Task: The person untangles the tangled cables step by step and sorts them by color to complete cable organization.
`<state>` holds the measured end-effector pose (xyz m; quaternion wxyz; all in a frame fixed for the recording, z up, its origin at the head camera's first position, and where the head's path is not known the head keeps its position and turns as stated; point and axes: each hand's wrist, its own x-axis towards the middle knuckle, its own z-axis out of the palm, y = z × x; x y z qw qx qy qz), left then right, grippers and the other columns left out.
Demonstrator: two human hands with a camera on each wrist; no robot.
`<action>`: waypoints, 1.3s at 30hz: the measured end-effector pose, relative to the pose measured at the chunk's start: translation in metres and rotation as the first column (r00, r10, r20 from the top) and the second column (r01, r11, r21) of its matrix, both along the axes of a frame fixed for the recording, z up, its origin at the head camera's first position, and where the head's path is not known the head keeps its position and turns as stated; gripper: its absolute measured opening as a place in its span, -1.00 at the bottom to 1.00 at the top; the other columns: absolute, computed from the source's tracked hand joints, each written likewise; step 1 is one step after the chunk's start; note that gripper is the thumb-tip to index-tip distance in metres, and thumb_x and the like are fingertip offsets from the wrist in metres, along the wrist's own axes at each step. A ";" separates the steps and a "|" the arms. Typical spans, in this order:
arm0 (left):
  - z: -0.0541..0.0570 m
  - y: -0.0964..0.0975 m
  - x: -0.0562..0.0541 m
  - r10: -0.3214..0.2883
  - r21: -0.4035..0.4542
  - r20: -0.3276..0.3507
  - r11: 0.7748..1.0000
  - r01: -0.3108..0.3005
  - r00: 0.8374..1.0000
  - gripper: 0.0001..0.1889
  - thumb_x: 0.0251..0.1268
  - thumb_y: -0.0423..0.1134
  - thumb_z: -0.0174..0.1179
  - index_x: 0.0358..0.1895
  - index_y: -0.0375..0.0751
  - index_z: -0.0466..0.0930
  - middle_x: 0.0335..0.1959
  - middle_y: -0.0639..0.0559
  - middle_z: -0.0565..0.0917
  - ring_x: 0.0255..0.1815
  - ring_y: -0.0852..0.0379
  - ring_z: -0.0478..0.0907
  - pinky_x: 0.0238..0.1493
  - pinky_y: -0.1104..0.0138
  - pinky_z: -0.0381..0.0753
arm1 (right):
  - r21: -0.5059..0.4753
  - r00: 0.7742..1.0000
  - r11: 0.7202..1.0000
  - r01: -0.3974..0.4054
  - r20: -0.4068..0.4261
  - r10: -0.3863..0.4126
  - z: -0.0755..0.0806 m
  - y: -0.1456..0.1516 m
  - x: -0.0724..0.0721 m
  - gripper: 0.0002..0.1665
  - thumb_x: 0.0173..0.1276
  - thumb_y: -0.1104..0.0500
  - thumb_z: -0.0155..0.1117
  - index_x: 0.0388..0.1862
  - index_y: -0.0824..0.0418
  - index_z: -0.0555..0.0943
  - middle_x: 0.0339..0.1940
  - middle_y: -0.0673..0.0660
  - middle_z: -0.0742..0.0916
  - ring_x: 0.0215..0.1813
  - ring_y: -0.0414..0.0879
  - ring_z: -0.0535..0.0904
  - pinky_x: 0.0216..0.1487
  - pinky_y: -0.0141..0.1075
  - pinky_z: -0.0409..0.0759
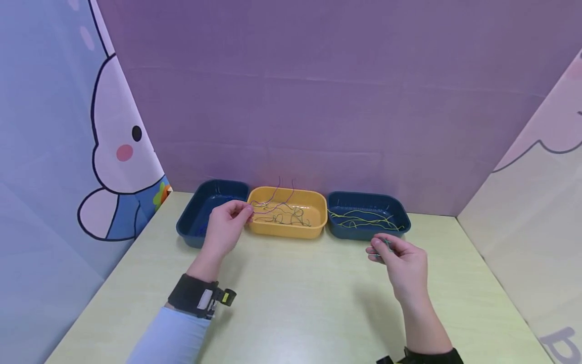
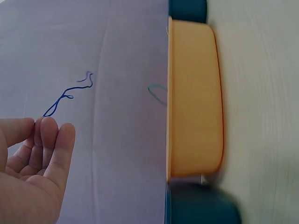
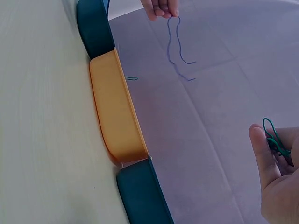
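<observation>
My left hand (image 1: 225,227) pinches a blue string (image 2: 64,94) between thumb and fingertips, by the meeting edges of the left dark blue tray (image 1: 186,233) and the yellow tray (image 1: 283,232). Its loose ends hang over the yellow tray, where thin greenish strings (image 1: 297,217) lie loosely tangled. Near the front of the right dark blue tray (image 1: 354,233), my right hand (image 1: 404,265) holds a bunched green string (image 3: 276,145), a loop of it sticking out past the fingers. Yellow strings (image 1: 364,221) lie in that right tray.
The three trays stand side by side along the back of the pale tabletop (image 1: 291,303), against a purple cloth wall (image 1: 318,101). Something deep blue (image 1: 201,230) lies in the left tray. A small green loop (image 2: 156,93) rises above the yellow tray's rim. Printed cloth panels flank the table.
</observation>
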<state>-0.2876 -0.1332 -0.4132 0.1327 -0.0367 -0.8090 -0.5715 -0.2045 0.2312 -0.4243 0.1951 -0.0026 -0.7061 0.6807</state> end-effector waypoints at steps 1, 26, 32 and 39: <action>0.000 -0.005 -0.003 0.014 -0.023 -0.007 1.000 -0.014 1.000 -0.79 0.52 -0.19 0.22 -0.05 -0.28 0.71 -0.23 -0.13 0.70 -0.23 0.01 0.66 -0.18 0.43 0.68 | 0.003 1.000 1.000 0.000 -0.001 0.000 0.000 0.000 0.000 -0.70 0.38 0.29 0.41 -0.02 0.49 0.69 -0.31 0.15 0.80 -0.34 -0.09 0.78 -0.19 -0.22 0.73; -0.018 -0.088 -0.044 0.218 -0.432 -0.028 0.878 -0.208 0.976 -0.73 0.53 -0.18 0.15 -0.12 -0.35 0.69 -0.28 -0.21 0.68 -0.25 -0.16 0.55 -0.19 0.07 0.57 | 0.043 1.000 0.999 -0.001 -0.002 0.001 0.000 -0.003 0.001 -0.72 0.39 0.29 0.41 -0.04 0.50 0.70 -0.32 0.12 0.80 -0.34 -0.11 0.78 -0.18 -0.24 0.72; -0.023 -0.090 -0.050 0.209 -0.451 0.005 0.873 -0.184 0.978 -0.70 0.51 -0.14 0.19 -0.11 -0.36 0.72 -0.22 -0.24 0.73 -0.19 -0.18 0.59 -0.12 0.02 0.60 | 0.026 1.000 1.000 0.002 -0.007 -0.002 -0.003 -0.003 0.001 -0.74 0.38 0.31 0.42 -0.06 0.49 0.70 -0.33 0.13 0.80 -0.35 -0.10 0.78 -0.20 -0.23 0.73; -0.024 -0.091 -0.051 0.214 -0.436 0.041 0.883 -0.176 0.976 -0.67 0.50 -0.09 0.21 -0.06 -0.34 0.72 -0.15 -0.23 0.74 -0.13 -0.18 0.60 -0.05 0.01 0.61 | 0.019 1.000 1.000 -0.013 -0.028 0.013 0.000 -0.006 0.001 -0.75 0.38 0.33 0.41 -0.07 0.51 0.69 -0.34 0.13 0.80 -0.35 -0.10 0.78 -0.19 -0.22 0.73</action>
